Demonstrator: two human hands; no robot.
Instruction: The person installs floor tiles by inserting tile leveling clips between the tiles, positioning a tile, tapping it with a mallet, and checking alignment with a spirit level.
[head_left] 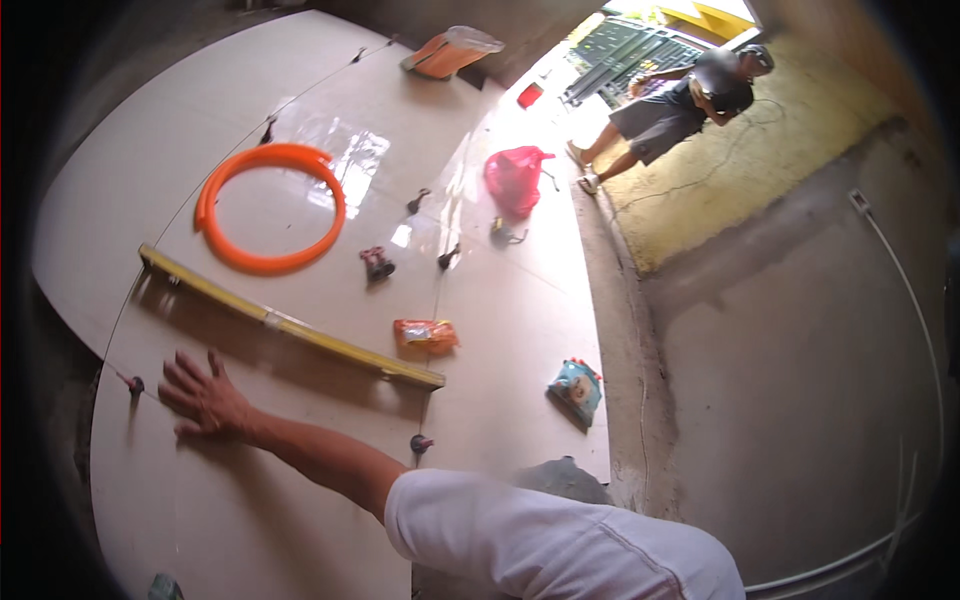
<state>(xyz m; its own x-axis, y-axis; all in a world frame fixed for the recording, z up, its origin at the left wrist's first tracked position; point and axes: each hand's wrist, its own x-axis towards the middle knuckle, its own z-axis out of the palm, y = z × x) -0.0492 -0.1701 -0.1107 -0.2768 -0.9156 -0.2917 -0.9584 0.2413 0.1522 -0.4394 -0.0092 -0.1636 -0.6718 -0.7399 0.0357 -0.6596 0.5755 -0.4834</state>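
My right hand (210, 402) lies palm down on a large glossy cream floor tile (300, 520), fingers spread, holding nothing. Its arm reaches in from the lower right in a white sleeve. Just beyond the fingers, a long yellow spirit level (300, 330) rests across the tiles. Left of the fingertips, a small black and red tile levelling clip (135, 385) stands on a seam; a similar clip (420, 443) is by the forearm. Past the level lies a coil of orange hose (268, 265). My left hand is out of view.
An orange packet (428, 335), loose clips (377, 264), a pink plastic bag (517, 180) and a blue packet (577, 392) lie on the tiles. An orange container (450, 52) stands at the far end. Another person (660, 125) is near the doorway, by a wall.
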